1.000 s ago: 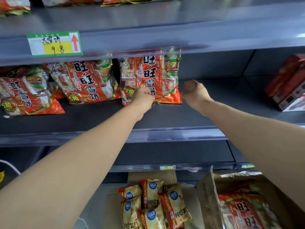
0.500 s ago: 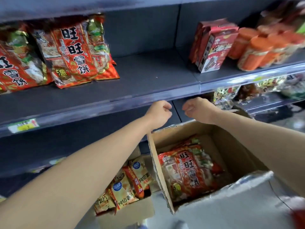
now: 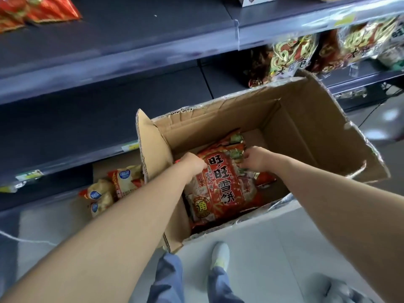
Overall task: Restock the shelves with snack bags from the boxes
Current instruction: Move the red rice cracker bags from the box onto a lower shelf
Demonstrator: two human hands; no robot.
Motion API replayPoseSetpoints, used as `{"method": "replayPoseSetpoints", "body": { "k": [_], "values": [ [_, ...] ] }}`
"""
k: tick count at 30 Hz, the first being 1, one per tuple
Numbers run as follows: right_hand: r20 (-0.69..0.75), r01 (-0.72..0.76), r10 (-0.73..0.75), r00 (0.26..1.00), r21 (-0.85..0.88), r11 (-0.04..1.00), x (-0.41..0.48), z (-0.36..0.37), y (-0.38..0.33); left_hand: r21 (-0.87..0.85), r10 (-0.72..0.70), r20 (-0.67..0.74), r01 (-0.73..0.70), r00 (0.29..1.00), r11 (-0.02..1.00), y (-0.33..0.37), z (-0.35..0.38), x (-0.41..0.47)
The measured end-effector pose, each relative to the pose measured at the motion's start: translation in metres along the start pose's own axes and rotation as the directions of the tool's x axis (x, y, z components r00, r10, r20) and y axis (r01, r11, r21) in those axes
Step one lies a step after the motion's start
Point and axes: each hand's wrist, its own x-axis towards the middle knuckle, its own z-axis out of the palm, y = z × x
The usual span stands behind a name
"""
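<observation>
I've got L hand (image 3: 192,165) & R hand (image 3: 254,159) w/ fingers curled, pinching the top snack bag (image 3: 218,189) in the box (image 3: 306,119), not lifted yet. Shelf (image 3: 131,29) shows only a few red bags (image 3: 43,9), so I reckon plenty left.

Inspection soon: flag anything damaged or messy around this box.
The cardboard box is battered: ragged, torn rim, a notch ripped from its right flap. Beside it, yellow chip bags lie jumbled. The red rice cracker bag in the left hand and right hand looks intact.

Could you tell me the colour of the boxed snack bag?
The snack bag is mainly red; head view.
</observation>
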Motion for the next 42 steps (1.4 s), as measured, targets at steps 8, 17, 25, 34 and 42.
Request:
{"method": "replayPoseSetpoints", "body": {
  "k": [8, 17, 25, 34, 42],
  "values": [
    [0.260, -0.093, 0.067, 0.963, 0.087, 0.992, 0.044, 0.030, 0.016, -0.143, -0.210, 0.102, 0.223, 0.973, 0.964, -0.012, 0.012, 0.021],
    [0.362, -0.335, 0.145, 0.921, 0.545, 0.768, 0.052, 0.032, 0.026, -0.331, -0.276, 0.103, 0.295, 0.956, 0.896, -0.017, 0.022, 0.044],
    [0.273, -0.293, 0.152, 0.950, 0.612, 0.735, 0.011, -0.013, 0.031, -0.381, -0.190, 0.071, 0.202, 0.979, 0.902, 0.010, 0.019, 0.021],
    [0.097, -0.144, 0.109, 0.989, 0.504, 0.852, -0.083, -0.083, 0.017, -0.289, 0.010, 0.074, 0.012, 0.997, 0.957, 0.059, -0.019, -0.057],
    [-0.122, -0.001, 0.073, 0.990, 0.509, 0.861, -0.157, -0.154, -0.007, -0.345, 0.271, -0.056, -0.273, 0.961, 0.898, 0.100, -0.069, -0.138]
  ]
}}
